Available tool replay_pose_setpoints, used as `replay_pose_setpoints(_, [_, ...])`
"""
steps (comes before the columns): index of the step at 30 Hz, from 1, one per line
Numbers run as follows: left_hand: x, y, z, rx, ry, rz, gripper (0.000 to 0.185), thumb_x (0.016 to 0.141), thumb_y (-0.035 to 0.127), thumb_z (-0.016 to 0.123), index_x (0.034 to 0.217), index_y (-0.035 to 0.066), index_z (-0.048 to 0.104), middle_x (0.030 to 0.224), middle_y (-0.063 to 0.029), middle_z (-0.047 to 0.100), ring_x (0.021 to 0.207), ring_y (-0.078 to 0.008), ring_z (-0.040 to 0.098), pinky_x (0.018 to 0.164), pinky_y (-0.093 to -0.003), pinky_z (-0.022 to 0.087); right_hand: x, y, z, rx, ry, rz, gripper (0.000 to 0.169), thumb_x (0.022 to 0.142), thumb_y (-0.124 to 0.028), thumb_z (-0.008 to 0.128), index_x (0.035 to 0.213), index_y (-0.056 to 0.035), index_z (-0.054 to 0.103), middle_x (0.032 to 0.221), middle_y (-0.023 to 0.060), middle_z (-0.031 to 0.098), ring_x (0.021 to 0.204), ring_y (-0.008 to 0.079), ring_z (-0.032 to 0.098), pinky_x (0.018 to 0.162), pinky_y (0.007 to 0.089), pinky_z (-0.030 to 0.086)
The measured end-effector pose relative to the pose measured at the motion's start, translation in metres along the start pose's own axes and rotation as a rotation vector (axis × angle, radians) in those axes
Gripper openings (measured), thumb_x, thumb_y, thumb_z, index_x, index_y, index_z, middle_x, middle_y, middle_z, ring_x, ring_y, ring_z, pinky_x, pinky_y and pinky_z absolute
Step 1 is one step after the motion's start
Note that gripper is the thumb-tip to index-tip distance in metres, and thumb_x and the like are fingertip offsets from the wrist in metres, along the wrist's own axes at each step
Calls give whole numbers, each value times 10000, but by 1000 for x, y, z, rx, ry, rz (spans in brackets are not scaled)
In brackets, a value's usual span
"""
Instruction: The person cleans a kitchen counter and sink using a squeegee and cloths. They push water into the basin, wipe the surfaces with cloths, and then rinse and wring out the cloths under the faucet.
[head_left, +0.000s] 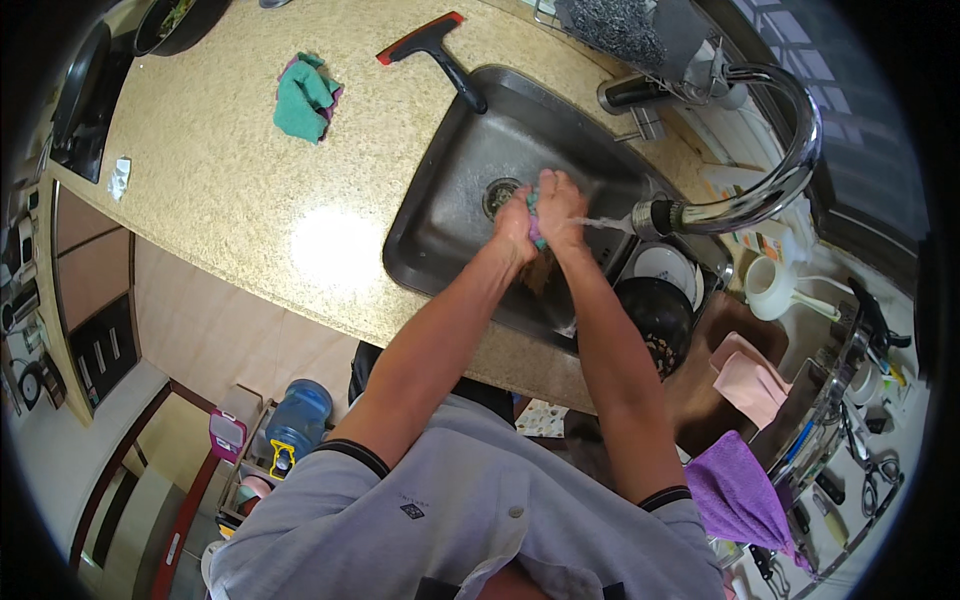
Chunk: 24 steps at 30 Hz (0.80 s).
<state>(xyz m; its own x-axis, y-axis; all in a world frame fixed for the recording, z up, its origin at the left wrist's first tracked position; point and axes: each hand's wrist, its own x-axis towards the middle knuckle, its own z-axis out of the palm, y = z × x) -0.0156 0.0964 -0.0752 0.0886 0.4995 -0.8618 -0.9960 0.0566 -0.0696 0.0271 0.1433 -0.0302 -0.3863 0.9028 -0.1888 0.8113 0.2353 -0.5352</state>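
Over the stainless steel sink (457, 180), my left hand (514, 221) and my right hand (561, 206) press together around a wet cloth (535, 221). Green and purple parts of the cloth show between my palms; the rest is hidden by my fingers. Water runs from the chrome gooseneck faucet (806, 142) onto my right hand near the wrist. The drain strainer (501, 196) lies just beyond my left hand. A squeegee (442, 56) with a red blade rests on the counter, its black handle reaching over the sink's rim.
A crumpled green and purple cloth (304, 101) lies on the speckled counter (225, 165). Right of the basin, a black pan (654, 315) and white dishes (664, 266) sit in a second compartment. A purple towel (739, 491) hangs at the right. A frying pan (180, 30) stands far left.
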Motion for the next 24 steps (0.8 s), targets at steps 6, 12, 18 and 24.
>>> replay_pose_setpoints(6, [17, 0, -20, -8, -60, 126, 366, 939, 440, 504, 1056, 101, 577, 918, -79, 629, 775, -267, 624, 755, -465, 514, -20, -11, -3, -42, 30, -237, 323, 912, -295, 517, 782, -10, 594, 799, 267, 619, 776, 470, 595, 699, 503, 469])
replay_pose_setpoints(12, [25, 20, -40, -6, -223, 46, 369, 955, 368, 520, 1055, 26, 613, 1016, -100, 634, 890, -238, 623, 759, -384, 525, -39, -31, -8, 107, -154, -169, 324, 892, -340, 520, 890, -25, 594, 894, 293, 612, 836, 488, 586, 748, 539, 470])
replay_pose_setpoints(18, [-33, 0, 4, 237, 143, 260, 444, 953, 420, 523, 1072, 4, 620, 1014, -93, 611, 888, -204, 574, 805, -335, 483, 6, 11, -6, -116, -18, 10, 298, 933, -298, 466, 938, -39, 611, 931, 264, 636, 862, 464, 601, 773, 515, 467])
replay_pose_setpoints(24, [-21, 23, -28, 491, -81, 474, 358, 962, 368, 519, 1004, 34, 639, 926, -37, 612, 837, -139, 532, 759, -296, 447, -23, 9, -8, 15, -89, -276, 275, 920, -294, 527, 1027, -62, 628, 932, 228, 643, 859, 425, 610, 756, 448, 481])
